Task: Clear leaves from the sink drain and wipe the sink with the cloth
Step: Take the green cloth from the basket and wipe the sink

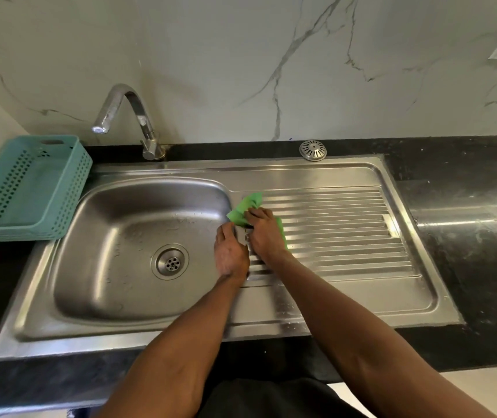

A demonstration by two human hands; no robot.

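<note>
The stainless steel sink (346, 173) fills the middle of the view, its long axis running from 9 o'clock to 3 o'clock, with the basin (96, 260) on the 9 o'clock half and the ribbed drainboard (340, 236) on the 3 o'clock half. The drain (170, 262) sits low in the basin and shows no leaves, so I judge that the wiping part is in hand. The green cloth (248, 205) lies bunched on the ridge between basin and drainboard. The right hand (266, 233) rests on it with fingers bent over the fabric. The left hand (230, 251) is just beside, at 8 o'clock from the cloth, fingertips curled at its near edge. The basin lies toward 9 o'clock from both hands, and the left hand is nearer to it.
</note>
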